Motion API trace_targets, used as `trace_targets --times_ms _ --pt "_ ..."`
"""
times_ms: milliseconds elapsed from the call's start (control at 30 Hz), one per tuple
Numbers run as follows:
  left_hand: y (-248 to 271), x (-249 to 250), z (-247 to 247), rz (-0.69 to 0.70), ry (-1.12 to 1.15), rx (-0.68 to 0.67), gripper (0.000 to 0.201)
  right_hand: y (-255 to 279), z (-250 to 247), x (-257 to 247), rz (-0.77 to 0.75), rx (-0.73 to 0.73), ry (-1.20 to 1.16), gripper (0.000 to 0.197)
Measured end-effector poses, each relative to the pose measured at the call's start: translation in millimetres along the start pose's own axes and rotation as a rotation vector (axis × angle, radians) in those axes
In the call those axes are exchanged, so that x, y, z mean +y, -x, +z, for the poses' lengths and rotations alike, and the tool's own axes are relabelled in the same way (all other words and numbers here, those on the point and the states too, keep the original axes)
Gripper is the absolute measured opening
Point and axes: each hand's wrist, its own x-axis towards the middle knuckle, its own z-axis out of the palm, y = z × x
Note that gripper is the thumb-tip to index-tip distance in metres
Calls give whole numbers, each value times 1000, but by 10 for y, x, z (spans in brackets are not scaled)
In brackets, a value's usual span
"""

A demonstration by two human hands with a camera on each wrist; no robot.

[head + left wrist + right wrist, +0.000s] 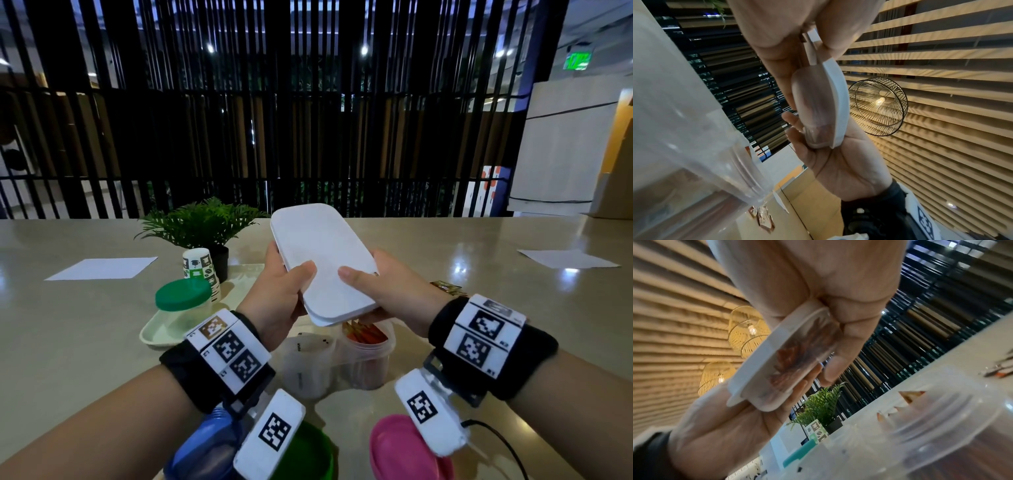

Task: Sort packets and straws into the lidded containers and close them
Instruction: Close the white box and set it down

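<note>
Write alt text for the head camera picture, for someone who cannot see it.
Two hands, left hand and right hand, hold a long white lid tilted in the air above a clear two-part container with orange packets in one side. A green-lidded jar on a tray, a paper cup and a small plant stand on the table.

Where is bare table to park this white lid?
Free: between the white paper and tray on the left; right of the clear twin container, toward the far paper. Crowded: around the plant, cup stack, green-lidded jar, and near-edge lids.
</note>
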Motion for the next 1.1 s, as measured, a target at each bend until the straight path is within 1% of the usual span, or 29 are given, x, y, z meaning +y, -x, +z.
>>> trace_targets --times_ms 33,100,167,267,300,367,433,567,667,700,733,767,800,833,867,900,933,1000,1033,1100 --pt "-2 18 4 -20 8 13 49 3 -7 0 38 -17 -60 40" --pt "-19 49 0 -91 18 44 41 16 -16 10 67 -47 -124 39" --pt "-36 106 -23 -180 -17 91 38 22 -29 24 61 -60 -96 34" --pt "-68 205 -100 -271 -76 167 60 38 -80 47 24 -103 -8 25" --pt "-69 227 -127 -287 -97 173 63 44 -101 52 11 -118 14 23" --pt "-70 239 -160 -296 -141 172 62 53 -131 68 -2 -140 44 21" --pt "-73 220 -159 -286 -160 186 57 49 -149 89 -2 -143 58 25" --pt "-66 177 -116 -283 -136 204 51 44 -168 148 21 -138 29 28" --pt "-64 182 -102 -286 -119 185 44 40 -210 174 23 -125 7 28" --pt "-63 207 -103 -289 -114 175 39 34 -242 173 25 -102 -25 32" --pt "-69 236 -103 -291 -106 163 32 19 -282 176 26 -62 -79 41" --pt "-73 272 -99 -290 -94 147 25 -4 -329 183 35 -6 -154 53" --pt "-79 304 -92 -281 -79 133 20 -25 -374 191 56 61 -246 59" --pt "-85 331 -80 -262 -65 124 17 -40 -408 195 87 118 -341 57" --pt "-93 345 -69 -239 -52 120 15 -52 -434 204 126 147 -417 50" --pt "-91 351 -55 -220 -42 119 14 -48 -449 204 167 132 -454 45" --pt "-88 350 -42 -208 -31 119 15 -34 -449 194 206 68 -451 46" --pt "-83 347 -35 -207 -4 126 15 -2 -430 174 235 -86 -394 54" --pt "-76 351 -42 -221 0 124 15 4 -421 165 218 -103 -377 55" --pt "-68 358 -84 -277 -58 96 17 -6 -428 158 184 -45 -356 49"
